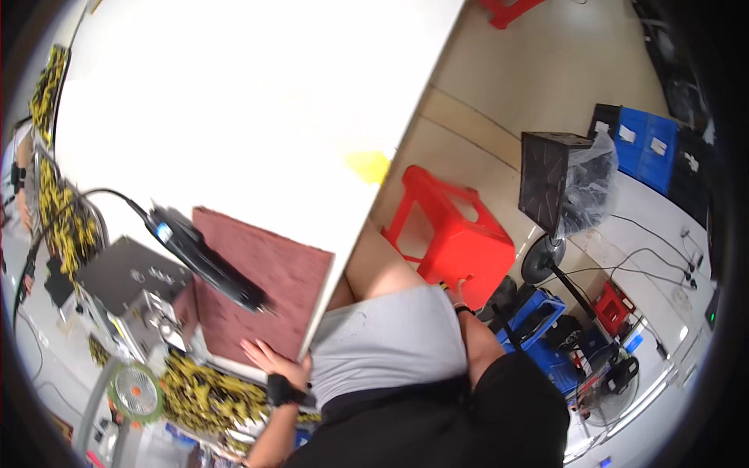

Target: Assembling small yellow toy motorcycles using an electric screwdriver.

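Maroon mat [273, 273]: black electric screwdriver [209, 265] lying partly on it, unheld; no driving under way, finished work unseen.
Left hand [275, 362]: spread, fingers at mat's edge.
Right hand [456, 294]: by red stool [477, 248]; can't tell its grip.

Maroon mat [285, 273], black power tool [209, 264], white tabletop [234, 101], red stool [464, 246], mottled yellow-and-black bundles [209, 394]

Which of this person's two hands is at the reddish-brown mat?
The left hand, spread at the near edge of the reddish-brown mat. The right hand is off the table, by the red stool.
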Tool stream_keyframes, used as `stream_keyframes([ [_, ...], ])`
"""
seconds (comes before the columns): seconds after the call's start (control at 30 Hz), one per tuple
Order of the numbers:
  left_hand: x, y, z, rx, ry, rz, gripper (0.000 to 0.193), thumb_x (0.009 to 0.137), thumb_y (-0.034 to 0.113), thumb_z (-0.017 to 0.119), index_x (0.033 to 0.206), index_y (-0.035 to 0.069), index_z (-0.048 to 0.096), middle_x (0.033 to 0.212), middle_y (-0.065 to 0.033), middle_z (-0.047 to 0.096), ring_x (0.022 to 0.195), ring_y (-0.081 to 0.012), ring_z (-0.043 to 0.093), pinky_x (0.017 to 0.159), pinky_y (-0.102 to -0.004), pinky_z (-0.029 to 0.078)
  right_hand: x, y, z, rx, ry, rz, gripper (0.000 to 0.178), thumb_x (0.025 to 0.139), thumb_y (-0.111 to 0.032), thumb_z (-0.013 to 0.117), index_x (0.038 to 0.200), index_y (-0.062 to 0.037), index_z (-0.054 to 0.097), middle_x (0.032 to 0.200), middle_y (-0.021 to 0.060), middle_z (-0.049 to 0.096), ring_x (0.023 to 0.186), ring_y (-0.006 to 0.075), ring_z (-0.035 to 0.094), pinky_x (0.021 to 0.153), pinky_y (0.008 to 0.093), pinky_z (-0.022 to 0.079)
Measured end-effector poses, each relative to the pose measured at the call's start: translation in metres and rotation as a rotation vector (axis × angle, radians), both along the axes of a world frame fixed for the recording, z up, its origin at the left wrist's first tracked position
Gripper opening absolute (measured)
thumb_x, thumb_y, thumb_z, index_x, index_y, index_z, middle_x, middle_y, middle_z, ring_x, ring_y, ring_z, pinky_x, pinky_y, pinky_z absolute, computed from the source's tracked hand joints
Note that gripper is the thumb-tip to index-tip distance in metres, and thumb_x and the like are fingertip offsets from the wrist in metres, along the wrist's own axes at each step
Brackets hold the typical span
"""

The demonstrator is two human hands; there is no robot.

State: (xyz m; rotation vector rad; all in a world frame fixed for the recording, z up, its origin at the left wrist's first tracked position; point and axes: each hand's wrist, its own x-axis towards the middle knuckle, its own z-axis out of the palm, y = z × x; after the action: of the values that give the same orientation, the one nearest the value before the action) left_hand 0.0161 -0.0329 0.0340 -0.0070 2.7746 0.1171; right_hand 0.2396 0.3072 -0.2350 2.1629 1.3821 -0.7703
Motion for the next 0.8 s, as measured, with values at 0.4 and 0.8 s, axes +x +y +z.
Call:
stream_keyframes([
  [0.4, 0.020, -0.010, -0.019, 0.053, 0.230, 0.089, 0.102, 0.044, 0.035, 0.074, 0.133, 0.007, 0.032, 0.137, -0.0310, 0.024, 0.125, -0.0475, 0.027, 0.101, -0.0592, 0.022, -0.313, 0.090, -0.041, -0.418, 0.143, 0.900, 0.079, 0.077, -0.035, 0.063, 0.137, -0.0075, 0.020, 0.134, 0.0196, 0.034, 0.126, 0.0305, 0.032, 0.104, 0.0378, 0.025],
  [0.8, 0.148, 0.107, -0.212, 0.488, 0.605, 1.310, 0.015, 0.072, 0.014, 0.062, 0.083, 0.004, 0.059, 0.085, -0.0136, 0.058, 0.080, -0.0302, 0.057, 0.065, -0.0392, 0.043, -0.362, 0.167, -0.176, -1.048, 0.159, 1.895, 0.051, 0.084, -0.024, 0.053, 0.128, -0.0028, 0.039, 0.119, 0.0188, 0.053, 0.112, 0.0303, 0.049, 0.098, 0.0354, 0.034],
])
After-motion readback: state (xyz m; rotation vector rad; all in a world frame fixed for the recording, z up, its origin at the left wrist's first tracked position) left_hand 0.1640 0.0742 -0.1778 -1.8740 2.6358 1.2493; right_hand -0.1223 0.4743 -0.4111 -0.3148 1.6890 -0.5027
